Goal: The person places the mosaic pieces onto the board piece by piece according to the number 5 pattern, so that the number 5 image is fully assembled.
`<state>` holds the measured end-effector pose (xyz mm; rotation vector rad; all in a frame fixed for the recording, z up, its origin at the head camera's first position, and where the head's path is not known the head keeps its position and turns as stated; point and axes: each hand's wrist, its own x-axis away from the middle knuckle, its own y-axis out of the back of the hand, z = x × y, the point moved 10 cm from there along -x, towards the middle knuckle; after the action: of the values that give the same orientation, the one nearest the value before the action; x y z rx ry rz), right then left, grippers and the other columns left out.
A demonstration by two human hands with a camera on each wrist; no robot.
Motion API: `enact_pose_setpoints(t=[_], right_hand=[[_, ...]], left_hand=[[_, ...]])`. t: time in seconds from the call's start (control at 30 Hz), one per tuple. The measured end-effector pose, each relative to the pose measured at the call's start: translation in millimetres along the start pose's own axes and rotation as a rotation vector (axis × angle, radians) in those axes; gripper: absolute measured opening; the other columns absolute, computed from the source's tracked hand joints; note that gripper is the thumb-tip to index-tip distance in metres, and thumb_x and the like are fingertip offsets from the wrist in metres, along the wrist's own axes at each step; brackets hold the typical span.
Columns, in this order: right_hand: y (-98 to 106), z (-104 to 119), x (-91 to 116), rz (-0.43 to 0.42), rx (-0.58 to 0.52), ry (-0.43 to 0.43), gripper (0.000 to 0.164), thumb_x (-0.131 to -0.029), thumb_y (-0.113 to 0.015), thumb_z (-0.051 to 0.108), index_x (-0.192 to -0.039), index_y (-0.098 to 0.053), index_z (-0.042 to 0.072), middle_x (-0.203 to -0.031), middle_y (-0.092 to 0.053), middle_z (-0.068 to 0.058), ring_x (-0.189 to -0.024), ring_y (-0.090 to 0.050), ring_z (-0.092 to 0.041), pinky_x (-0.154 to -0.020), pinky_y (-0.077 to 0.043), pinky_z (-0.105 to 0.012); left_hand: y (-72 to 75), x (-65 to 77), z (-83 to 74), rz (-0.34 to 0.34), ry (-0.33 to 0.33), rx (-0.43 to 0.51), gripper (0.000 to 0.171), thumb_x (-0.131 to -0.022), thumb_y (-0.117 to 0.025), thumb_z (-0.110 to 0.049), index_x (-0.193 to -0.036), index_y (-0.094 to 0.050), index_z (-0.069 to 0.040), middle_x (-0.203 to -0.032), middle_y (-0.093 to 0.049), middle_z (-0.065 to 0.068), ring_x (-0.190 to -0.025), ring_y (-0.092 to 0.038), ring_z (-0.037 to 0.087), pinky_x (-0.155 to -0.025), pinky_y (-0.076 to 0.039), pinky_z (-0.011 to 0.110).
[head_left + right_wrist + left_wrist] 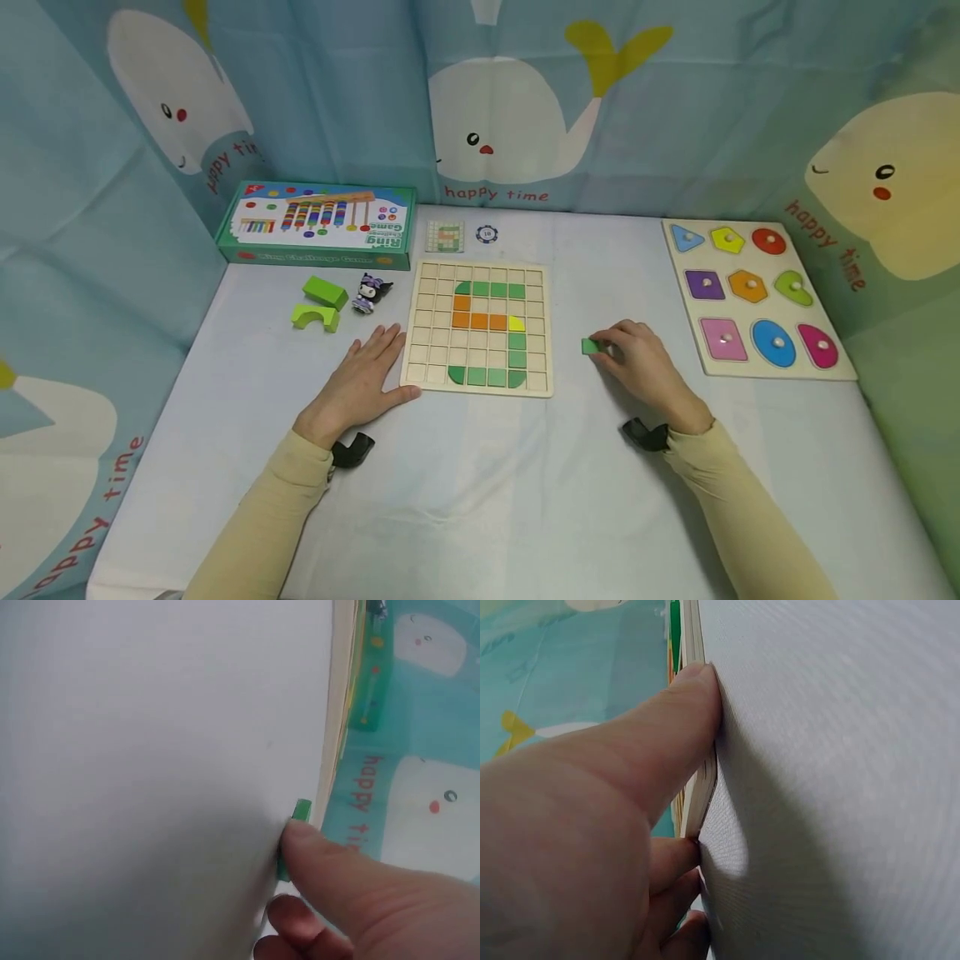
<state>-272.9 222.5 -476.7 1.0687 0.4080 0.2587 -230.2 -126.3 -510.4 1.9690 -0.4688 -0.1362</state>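
A wooden grid board (538, 333) lies flat, with green, orange and one yellow tile set in some of its squares. My left hand (360, 375) rests at the board's lower left corner, fingers stretched along the left side and thumb against the front edge. The left wrist view shows that thumb (694, 697) touching the board's edge (697, 799). To the right of the board, my right hand (645, 362) pinches a small green square tile (589, 346) between thumb and fingers, low over the white tablecloth. In the right wrist view the thumb covers part of this tile (301, 809).
Behind the board lie a pattern card (446, 237) and a round chip (487, 234). A game box (315, 225), two green blocks (325, 292) and a small figurine (369, 293) are at the left. A shape puzzle board (727, 307) lies on the right.
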Motion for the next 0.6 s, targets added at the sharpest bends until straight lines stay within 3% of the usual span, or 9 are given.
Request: enact_pose_setpoints(t=[0.13,0.4,0.6], right_hand=[[-1,6,-4,-0.024,0.020,0.010,0.021,-0.083,-0.078,0.005,-0.100,-0.070,-0.004,-0.097,-0.062,-0.016,-0.087,-0.055,-0.034,-0.074,-0.042,-0.048],[-4,30,-15,-0.055,-0.081,0.035,0.023,-0.086,-0.075,0.005,-0.105,-0.066,-0.006,-0.101,-0.064,-0.017,-0.097,-0.055,-0.035,-0.083,-0.044,-0.049],[-9,63,-30,-0.083,-0.146,0.135,0.027,-0.085,-0.077,0.008,-0.108,-0.068,-0.002,-0.101,-0.065,-0.011,-0.095,-0.055,-0.029,-0.080,-0.045,-0.043]], left_hand=[[-0.1,-0.5,0.7,-0.003,0.000,0.003,0.091,-0.090,-0.064,-0.052,-0.153,-0.025,0.000,-0.160,-0.017,0.014,-0.147,-0.009,0.030,-0.114,-0.009,0.055],[-0.2,-0.2,0.7,0.005,0.003,0.001,0.090,-0.091,-0.064,-0.052,-0.154,-0.024,-0.001,-0.160,-0.016,0.014,-0.147,-0.008,0.030,-0.114,-0.009,0.054],[0.0,-0.2,-0.1,0.004,0.000,0.003,0.090,-0.091,-0.064,-0.052,-0.154,-0.024,-0.001,-0.160,-0.016,0.014,-0.147,-0.009,0.030,-0.114,-0.009,0.054]])
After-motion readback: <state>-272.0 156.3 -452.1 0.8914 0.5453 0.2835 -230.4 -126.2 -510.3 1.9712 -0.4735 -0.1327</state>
